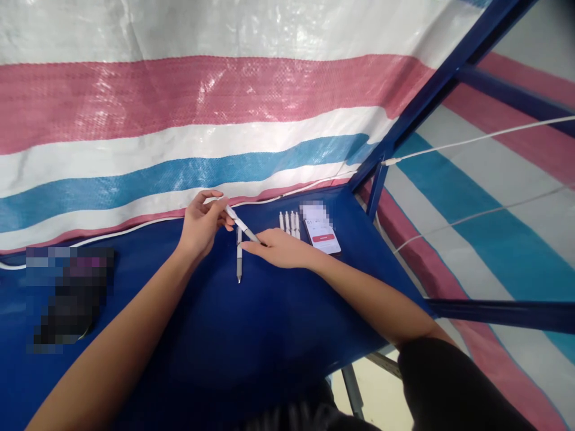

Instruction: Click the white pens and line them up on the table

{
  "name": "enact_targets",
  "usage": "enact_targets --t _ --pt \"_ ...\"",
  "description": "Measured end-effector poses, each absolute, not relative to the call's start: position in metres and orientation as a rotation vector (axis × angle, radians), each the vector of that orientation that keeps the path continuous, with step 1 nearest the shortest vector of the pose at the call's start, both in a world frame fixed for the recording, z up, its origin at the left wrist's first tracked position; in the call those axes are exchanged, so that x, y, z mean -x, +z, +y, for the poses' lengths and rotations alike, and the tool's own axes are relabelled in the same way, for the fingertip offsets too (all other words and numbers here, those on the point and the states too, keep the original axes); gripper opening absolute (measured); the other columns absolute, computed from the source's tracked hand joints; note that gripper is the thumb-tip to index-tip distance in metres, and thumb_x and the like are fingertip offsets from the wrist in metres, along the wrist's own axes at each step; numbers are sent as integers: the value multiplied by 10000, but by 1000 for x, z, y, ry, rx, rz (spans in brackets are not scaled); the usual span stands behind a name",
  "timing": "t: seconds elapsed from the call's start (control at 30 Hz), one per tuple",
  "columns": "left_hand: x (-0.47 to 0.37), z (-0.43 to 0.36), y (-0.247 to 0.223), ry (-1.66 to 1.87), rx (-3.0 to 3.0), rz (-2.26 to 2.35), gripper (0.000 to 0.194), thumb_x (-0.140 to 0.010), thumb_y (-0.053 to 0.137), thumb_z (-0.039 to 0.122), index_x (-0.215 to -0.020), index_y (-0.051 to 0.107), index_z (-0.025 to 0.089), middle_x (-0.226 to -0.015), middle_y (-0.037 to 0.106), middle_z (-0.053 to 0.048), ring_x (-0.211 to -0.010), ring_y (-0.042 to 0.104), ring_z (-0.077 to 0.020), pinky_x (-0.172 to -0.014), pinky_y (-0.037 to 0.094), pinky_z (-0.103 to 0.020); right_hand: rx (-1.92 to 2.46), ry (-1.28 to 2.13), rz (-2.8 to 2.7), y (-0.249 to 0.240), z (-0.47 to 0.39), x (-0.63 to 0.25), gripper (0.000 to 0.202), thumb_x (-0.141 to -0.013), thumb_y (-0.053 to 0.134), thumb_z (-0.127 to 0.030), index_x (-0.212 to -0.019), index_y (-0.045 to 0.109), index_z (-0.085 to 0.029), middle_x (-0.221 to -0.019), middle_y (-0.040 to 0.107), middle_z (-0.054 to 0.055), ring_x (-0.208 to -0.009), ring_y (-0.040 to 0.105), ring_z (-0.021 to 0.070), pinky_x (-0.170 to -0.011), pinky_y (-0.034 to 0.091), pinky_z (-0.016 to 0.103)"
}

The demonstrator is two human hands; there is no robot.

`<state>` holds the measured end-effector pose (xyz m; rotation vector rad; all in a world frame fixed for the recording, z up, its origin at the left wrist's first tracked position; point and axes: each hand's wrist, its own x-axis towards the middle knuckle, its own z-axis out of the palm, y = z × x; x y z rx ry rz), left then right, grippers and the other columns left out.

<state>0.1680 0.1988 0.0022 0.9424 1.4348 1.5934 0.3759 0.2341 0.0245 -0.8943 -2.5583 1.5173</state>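
Note:
A white pen with a grey grip (pixel 241 224) is held in the air between my two hands, tilted down to the right. My left hand (pixel 204 220) pinches its upper left end between thumb and fingers. Around its lower, grey end the fingers of my right hand (pixel 279 248) are closed; the very tip is hidden there. Below lies a second white and grey pen (pixel 239 257) on the blue table, its tip towards me. Several white pens (pixel 290 222) lie side by side just beyond my right hand, their lower ends covered by it.
A phone with a lit screen (pixel 321 230) lies right of the pen row. At the left is a dark, pixelated object (pixel 74 299) on the blue table (pixel 215 353). Striped plastic sheeting (pixel 188 102) hangs behind, and a blue metal frame (pixel 417 90) with a white cable (pixel 476 139) stands at the right.

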Motion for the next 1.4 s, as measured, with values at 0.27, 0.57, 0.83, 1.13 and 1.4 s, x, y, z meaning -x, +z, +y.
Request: enact_targets --t 0.27,0.57,0.83,1.13,1.4 --pt "-151 167 -25 1500 -1358 1545 472 -851 868 577 -1102 718 206 -864 764 -41 -729 722 -181 -737 625 -323 858 1780 -2050 16 259 -384 636 -1098 535 -656 -649 383 -231 -582 360 -70 -546 337 95 -555 278 270" --pt "-143 153 -27 1217 -2133 1781 259 -1057 624 466 -1150 759 265 -966 760 -52 -757 680 -192 -765 567 -310 769 2097 -1886 12 270 -396 659 -1119 512 -648 -634 317 -246 -498 320 -90 -447 262 74 -461 212 250" --pt "-136 157 -22 963 -2330 1716 363 -1104 481 495 -1022 727 242 -878 719 -80 -830 665 -256 -833 561 -373 511 1688 -2318 4 278 -400 663 -1069 467 -775 -670 361 -257 -588 343 -77 -536 352 106 -568 304 275" --pt "-148 155 -27 920 -1975 1653 454 -1108 419 550 -999 718 226 -951 756 -74 -875 703 -221 -850 535 -308 680 1089 -2586 24 289 -412 474 -1110 467 -573 -810 552 -216 -746 614 4 -709 547 166 -724 361 301" --pt "-150 156 -31 965 -1950 1740 408 -1089 444 499 -993 731 224 -912 756 -67 -829 691 -214 -839 523 -300 734 1212 -2497 16 293 -413 385 -1072 571 -559 -947 625 -199 -834 669 15 -715 564 158 -711 400 292"
